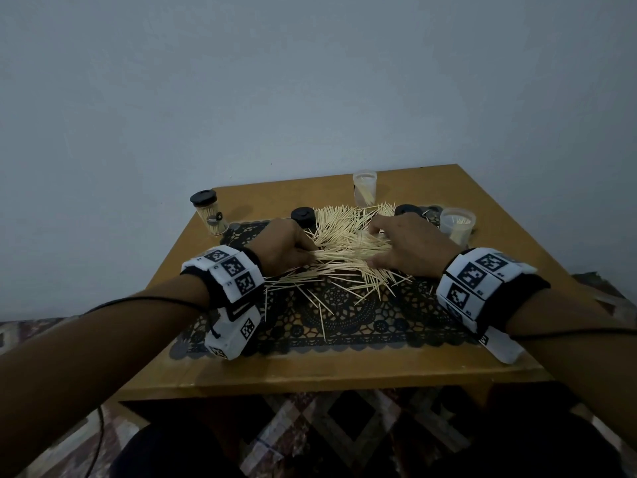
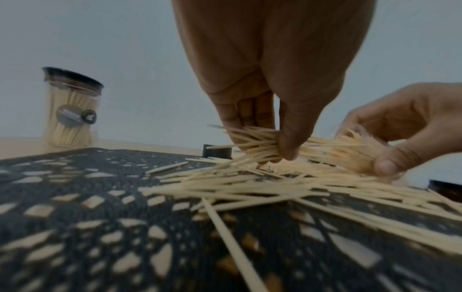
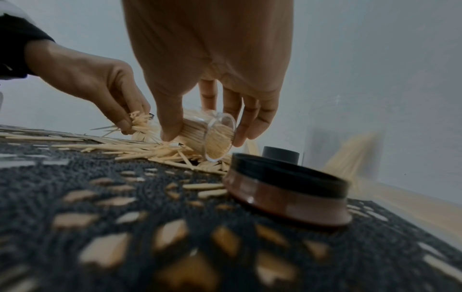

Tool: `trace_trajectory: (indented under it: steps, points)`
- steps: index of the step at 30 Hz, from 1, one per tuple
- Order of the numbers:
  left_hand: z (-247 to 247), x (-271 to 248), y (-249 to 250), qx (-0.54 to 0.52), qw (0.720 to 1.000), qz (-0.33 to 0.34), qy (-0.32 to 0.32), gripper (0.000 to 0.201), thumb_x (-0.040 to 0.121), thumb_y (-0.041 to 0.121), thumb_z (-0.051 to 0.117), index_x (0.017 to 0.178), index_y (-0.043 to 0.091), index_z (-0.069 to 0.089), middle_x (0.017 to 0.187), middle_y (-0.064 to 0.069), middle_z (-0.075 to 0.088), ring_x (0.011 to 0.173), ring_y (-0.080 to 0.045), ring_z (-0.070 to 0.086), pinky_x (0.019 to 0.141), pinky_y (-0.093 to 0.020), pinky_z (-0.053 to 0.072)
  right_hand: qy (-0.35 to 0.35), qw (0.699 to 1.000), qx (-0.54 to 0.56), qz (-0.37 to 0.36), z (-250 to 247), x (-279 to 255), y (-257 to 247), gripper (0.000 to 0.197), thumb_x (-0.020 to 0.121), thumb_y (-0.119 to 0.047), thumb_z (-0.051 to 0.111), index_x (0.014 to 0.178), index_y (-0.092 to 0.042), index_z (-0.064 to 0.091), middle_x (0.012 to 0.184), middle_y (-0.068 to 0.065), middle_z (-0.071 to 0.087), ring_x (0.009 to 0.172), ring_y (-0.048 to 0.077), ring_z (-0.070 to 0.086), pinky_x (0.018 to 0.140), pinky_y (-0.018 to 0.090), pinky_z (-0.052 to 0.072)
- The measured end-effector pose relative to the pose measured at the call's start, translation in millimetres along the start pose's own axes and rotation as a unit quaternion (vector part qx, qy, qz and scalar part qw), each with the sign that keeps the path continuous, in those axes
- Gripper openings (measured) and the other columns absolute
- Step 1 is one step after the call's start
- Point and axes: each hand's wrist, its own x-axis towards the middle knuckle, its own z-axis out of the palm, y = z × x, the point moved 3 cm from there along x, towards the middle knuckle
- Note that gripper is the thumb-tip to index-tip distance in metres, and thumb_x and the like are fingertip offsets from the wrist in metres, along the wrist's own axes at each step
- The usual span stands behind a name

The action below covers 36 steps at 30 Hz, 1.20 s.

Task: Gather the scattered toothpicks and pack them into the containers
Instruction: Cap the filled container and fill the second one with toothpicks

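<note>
Loose toothpicks [image 1: 344,232] lie heaped across a black lace mat [image 1: 344,315]. My left hand [image 1: 306,251] pinches a bundle of toothpicks [image 2: 252,142] just above the heap. My right hand [image 1: 379,246] grips a small clear container [image 3: 212,136] that lies on its side over the pile, packed with toothpicks. The bundle points toward that container, and the two hands are close together. A lidded container full of toothpicks [image 1: 208,217] stands at the back left. Two open clear containers [image 1: 364,188] [image 1: 456,224], each holding some toothpicks, stand at the back right.
A black lid [image 1: 303,215] lies behind my left hand. Another black lid [image 3: 287,189] sits on the mat close to my right wrist, with a third [image 3: 280,155] beyond it. The wooden table [image 1: 310,370] ends at a grey wall behind.
</note>
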Motion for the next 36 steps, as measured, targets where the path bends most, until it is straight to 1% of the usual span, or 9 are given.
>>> trace_trajectory:
  steps: [4,8,10,14,18,23,27,32,36]
  points:
    - [-4.9,-0.4,-4.8,-0.024,1.0,-0.015,0.001,0.008,0.081,0.01,0.074,0.088,0.009,0.078,0.064,0.012,0.062,0.057,0.011,0.055,0.055,-0.001,0.034,0.011,1.0,-0.016,0.001,-0.8,-0.3,-1.3,0.054,0.079,-0.047,0.074,0.121,-0.02,0.055,0.115,0.004,0.064,0.107,0.023,0.055,0.086,0.037,0.048]
    - [-6.2,-0.7,-4.7,-0.017,1.0,-0.021,0.012,0.009,0.082,0.012,0.073,0.089,0.011,0.078,0.085,0.001,0.075,0.068,0.001,0.06,0.064,-0.011,0.044,0.002,1.0,-0.009,-0.008,0.4,-1.6,-5.6,0.054,0.077,-0.047,0.076,0.12,-0.021,0.056,0.112,0.004,0.065,0.103,0.022,0.057,0.085,0.035,0.049]
    - [-4.4,0.1,0.8,-0.011,1.0,-0.015,0.013,0.013,0.083,0.011,0.073,0.094,0.007,0.077,0.093,-0.003,0.075,0.072,-0.003,0.061,0.064,-0.001,0.04,-0.007,1.0,-0.002,-0.018,1.3,-2.5,-9.3,0.054,0.077,-0.046,0.077,0.12,-0.021,0.057,0.112,0.005,0.065,0.101,0.022,0.058,0.084,0.035,0.049]
    - [0.6,3.8,17.5,0.019,1.0,0.003,-0.007,0.018,0.085,0.013,0.071,0.101,0.006,0.075,0.1,-0.005,0.074,0.088,-0.014,0.067,0.073,-0.012,0.044,-0.011,0.999,0.01,-0.028,1.8,-3.0,-15.3,0.055,0.075,-0.046,0.077,0.12,-0.02,0.058,0.108,0.006,0.066,0.097,0.022,0.06,0.085,0.039,0.052]
    - [4.1,9.9,31.0,0.03,0.999,0.022,-0.003,0.025,0.084,0.013,0.072,0.108,0.007,0.072,0.103,-0.004,0.072,0.094,-0.015,0.066,0.075,-0.011,0.04,-0.007,0.999,0.006,-0.031,3.0,-1.7,-13.7,0.054,0.075,-0.047,0.077,0.118,-0.02,0.058,0.103,0.004,0.065,0.089,0.02,0.058,0.078,0.035,0.05]
    - [5.2,15.6,37.5,0.032,0.996,0.049,0.065,0.018,0.079,0.01,0.073,0.091,0.01,0.06,0.079,0.005,0.056,0.073,-0.015,0.053,0.057,-0.011,0.032,-0.006,0.999,0.022,-0.036,3.3,0.2,-11.8,0.054,0.074,-0.046,0.078,0.118,-0.022,0.058,0.104,0.004,0.064,0.087,0.02,0.058,0.075,0.033,0.048]
    - [4.8,18.7,40.4,0.007,0.997,0.042,0.07,0.012,0.078,0.009,0.075,0.084,0.01,0.065,0.071,0.012,0.053,0.065,-0.004,0.05,0.06,-0.006,0.038,-0.003,0.999,0.027,-0.046,3.4,0.7,-10.5,0.052,0.075,-0.045,0.078,0.116,-0.02,0.058,0.102,0.003,0.066,0.086,0.018,0.059,0.072,0.032,0.048]
    - [-0.2,13.2,30.4,-0.068,0.996,-0.011,0.065,0.033,0.075,0.013,0.079,0.102,0.016,0.061,0.101,0.0,0.063,0.091,-0.014,0.061,0.081,-0.031,0.054,0.004,0.999,0.029,-0.034,3.6,0.1,-9.6,0.053,0.077,-0.047,0.076,0.118,-0.019,0.056,0.108,0.006,0.066,0.093,0.021,0.061,0.08,0.036,0.051]
    - [-1.5,6.9,22.3,-0.033,0.996,-0.034,0.072,0.044,0.081,0.008,0.071,0.122,0.013,0.056,0.113,-0.005,0.061,0.102,-0.019,0.057,0.088,-0.034,0.051,0.015,0.999,0.024,-0.026,2.4,-0.8,-10.5,0.053,0.08,-0.047,0.073,0.121,-0.017,0.055,0.108,0.007,0.066,0.094,0.022,0.061,0.078,0.034,0.051]
